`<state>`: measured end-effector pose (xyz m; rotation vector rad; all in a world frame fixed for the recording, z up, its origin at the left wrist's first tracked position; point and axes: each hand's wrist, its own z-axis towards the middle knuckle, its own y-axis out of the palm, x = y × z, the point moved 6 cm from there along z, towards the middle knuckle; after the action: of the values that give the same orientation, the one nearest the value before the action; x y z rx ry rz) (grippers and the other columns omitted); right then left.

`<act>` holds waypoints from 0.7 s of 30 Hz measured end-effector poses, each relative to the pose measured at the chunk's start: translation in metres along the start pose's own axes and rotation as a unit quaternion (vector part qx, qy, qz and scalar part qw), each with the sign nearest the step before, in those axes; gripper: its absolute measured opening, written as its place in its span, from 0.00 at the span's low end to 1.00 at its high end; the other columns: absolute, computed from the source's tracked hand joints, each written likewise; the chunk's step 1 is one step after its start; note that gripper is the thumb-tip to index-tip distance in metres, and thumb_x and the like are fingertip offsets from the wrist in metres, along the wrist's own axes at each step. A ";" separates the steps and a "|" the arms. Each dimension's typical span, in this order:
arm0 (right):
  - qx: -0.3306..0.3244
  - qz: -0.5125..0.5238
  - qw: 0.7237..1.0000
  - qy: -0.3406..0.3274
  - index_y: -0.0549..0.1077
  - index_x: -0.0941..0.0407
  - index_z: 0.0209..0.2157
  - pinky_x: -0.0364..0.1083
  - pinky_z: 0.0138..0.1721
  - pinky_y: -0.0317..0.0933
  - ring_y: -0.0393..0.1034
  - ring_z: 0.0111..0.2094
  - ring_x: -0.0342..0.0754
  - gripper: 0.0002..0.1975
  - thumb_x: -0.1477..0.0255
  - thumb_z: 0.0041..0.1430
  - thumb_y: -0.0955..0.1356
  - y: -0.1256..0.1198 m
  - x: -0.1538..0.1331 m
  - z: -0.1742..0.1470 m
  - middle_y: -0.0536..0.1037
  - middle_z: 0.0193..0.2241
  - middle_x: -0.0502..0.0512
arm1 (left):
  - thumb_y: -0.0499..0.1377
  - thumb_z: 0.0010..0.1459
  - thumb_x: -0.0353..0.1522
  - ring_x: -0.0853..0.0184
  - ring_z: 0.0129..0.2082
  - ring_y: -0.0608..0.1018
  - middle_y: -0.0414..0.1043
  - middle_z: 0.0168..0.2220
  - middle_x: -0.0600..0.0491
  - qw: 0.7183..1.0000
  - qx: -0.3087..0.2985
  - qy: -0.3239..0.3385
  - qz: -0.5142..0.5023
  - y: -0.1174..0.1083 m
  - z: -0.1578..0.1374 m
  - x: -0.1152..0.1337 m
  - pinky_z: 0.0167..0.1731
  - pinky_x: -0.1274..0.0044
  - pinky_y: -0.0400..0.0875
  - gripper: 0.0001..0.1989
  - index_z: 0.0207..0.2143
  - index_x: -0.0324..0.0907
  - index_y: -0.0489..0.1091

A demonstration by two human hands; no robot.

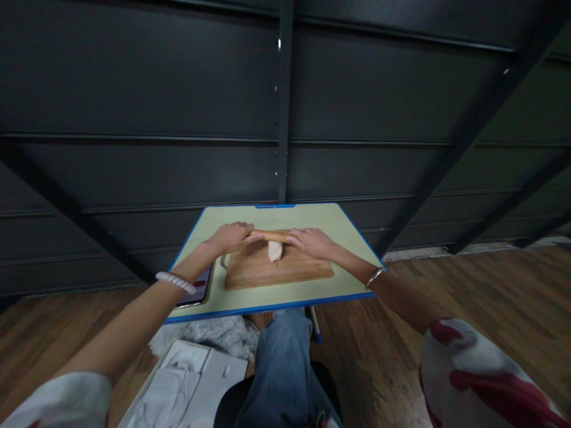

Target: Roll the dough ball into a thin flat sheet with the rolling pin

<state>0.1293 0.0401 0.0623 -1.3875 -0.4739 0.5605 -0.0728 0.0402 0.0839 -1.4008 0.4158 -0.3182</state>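
A wooden rolling pin (pixel 271 236) lies crosswise over a small piece of pale dough (pixel 275 252), whose near end sticks out toward me. My left hand (pixel 232 236) is closed around the pin's left end. At the other end, my right hand (pixel 313 241) rests on the pin with its fingers wrapped over it. Beneath the dough is a wooden cutting board (pixel 250 274), with a metal handle at its left edge. The far part of the dough is hidden under the pin.
The board sits on a small pale table (pixel 276 298) with blue edging. A tablet or phone (pixel 201 286) lies at its left, partly under my left forearm. Below left, a white box (pixel 218 374) stands on the wooden floor (pixel 446 279). A dark panelled wall (pixel 187 172) rises behind the table.
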 end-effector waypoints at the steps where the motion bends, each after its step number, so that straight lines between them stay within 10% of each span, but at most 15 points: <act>1: -0.005 -0.020 1.000 0.007 0.66 0.55 0.52 0.48 0.41 0.61 0.72 0.41 0.53 0.26 0.57 0.67 0.50 0.002 0.001 0.001 0.77 0.42 0.60 | 0.39 0.60 0.51 0.59 0.36 0.76 0.74 0.35 0.45 1.000 -0.018 -0.014 -0.001 0.006 0.003 -0.002 0.34 0.73 0.65 0.28 0.38 0.42 0.70; 21: -0.020 -0.136 0.987 0.081 0.69 0.60 0.46 0.47 0.36 0.63 0.75 0.37 0.54 0.30 0.50 0.63 0.52 0.023 -0.001 0.008 0.78 0.37 0.65 | 0.34 0.64 0.36 0.56 0.31 0.75 0.72 0.29 0.40 0.967 0.125 -0.217 0.050 0.041 -0.024 0.013 0.28 0.71 0.62 0.27 0.33 0.34 0.71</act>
<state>0.1216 0.0476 0.0404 -1.3651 -0.5349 0.2154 -0.0739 0.0192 0.0395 -1.1551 0.0802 0.0243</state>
